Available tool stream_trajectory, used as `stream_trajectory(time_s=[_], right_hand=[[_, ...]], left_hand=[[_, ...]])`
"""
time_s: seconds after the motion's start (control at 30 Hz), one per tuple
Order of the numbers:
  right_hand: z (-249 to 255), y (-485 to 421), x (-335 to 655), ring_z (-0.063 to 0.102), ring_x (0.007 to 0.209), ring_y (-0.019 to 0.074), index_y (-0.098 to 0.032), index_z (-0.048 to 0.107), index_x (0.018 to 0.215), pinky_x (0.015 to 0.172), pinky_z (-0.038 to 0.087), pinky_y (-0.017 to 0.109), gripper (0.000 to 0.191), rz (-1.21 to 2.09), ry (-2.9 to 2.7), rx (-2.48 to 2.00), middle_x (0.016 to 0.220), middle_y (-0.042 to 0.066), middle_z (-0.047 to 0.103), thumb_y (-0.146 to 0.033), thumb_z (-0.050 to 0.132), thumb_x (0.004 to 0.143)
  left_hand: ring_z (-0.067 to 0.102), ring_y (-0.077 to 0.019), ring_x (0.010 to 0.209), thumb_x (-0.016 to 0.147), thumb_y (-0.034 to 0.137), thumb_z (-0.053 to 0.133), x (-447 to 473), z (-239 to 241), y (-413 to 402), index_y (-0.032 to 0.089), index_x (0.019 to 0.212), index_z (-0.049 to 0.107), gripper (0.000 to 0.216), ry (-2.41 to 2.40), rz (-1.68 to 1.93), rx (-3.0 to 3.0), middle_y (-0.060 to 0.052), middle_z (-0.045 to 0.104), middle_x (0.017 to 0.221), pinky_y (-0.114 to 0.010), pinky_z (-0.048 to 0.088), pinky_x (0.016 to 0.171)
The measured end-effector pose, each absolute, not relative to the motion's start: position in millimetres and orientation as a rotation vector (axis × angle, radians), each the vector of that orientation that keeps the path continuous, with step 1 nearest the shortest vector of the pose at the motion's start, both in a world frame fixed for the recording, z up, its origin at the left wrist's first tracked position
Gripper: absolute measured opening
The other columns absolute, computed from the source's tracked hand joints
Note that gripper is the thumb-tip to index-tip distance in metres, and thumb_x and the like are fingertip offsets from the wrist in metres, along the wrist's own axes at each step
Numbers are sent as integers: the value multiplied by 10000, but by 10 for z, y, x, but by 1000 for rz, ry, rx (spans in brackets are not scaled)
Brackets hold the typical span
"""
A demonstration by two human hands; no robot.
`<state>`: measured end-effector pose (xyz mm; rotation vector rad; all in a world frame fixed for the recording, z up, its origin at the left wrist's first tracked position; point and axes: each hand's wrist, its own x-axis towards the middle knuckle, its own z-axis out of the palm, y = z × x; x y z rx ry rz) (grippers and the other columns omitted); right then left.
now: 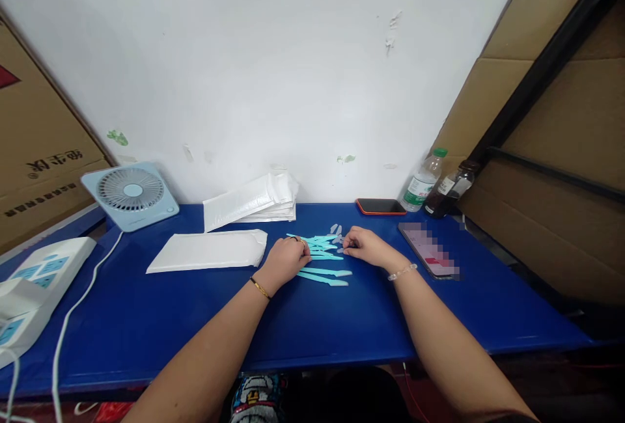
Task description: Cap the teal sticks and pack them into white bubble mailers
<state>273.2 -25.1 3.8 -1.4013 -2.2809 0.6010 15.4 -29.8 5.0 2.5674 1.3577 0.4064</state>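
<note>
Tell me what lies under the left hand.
Ends of the turquoise plastic sticks run under the left hand on the blue table. How many it covers, or whether it grips one, is hidden.

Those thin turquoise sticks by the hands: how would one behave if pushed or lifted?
The turquoise sticks look slim and flat, so probably very light and apt to slide, not roll, on the smooth blue table. They lie straight, so likely stiff.
</note>
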Motion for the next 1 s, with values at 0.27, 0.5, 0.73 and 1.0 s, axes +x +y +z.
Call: stream_trajectory(time_s=[0.27,0.5,0.73,1.0], right_hand=[[104,-309,2818,545,691,133,-174,677,757,621,415,237,85,713,-2300,-1390,800,24,580,-255,659,741],[123,-338,2803,538,664,128,-164,652,723,602,403,233,39,673,-2340,-1367,790,27,580,-180,616,728],[70,-298,2819,515,638,119,-164,655,718,595,398,231,119,643,-2340,-1297,770,25,558,-226,582,789],[90,-309,2733,521,635,125,-181,682,742,591,396,245,143,549,-2410,-1233,774,28,578,-234,579,825]], left_hand=[[583,-164,690,794,232,578,122,134,-331,223,818,639,67,1316,396,2557,4,651,724,-256,338,618],[569,-161,677,800,176,505,130,151,-365,196,730,622,138,1310,373,2635,-24,647,757,-274,324,616],[571,-158,664,793,163,522,115,111,-328,197,710,610,126,1313,416,2608,-15,632,736,-286,340,648],[570,-160,655,791,176,526,117,124,-319,198,690,616,137,1325,401,2602,-16,642,724,-286,341,662]])
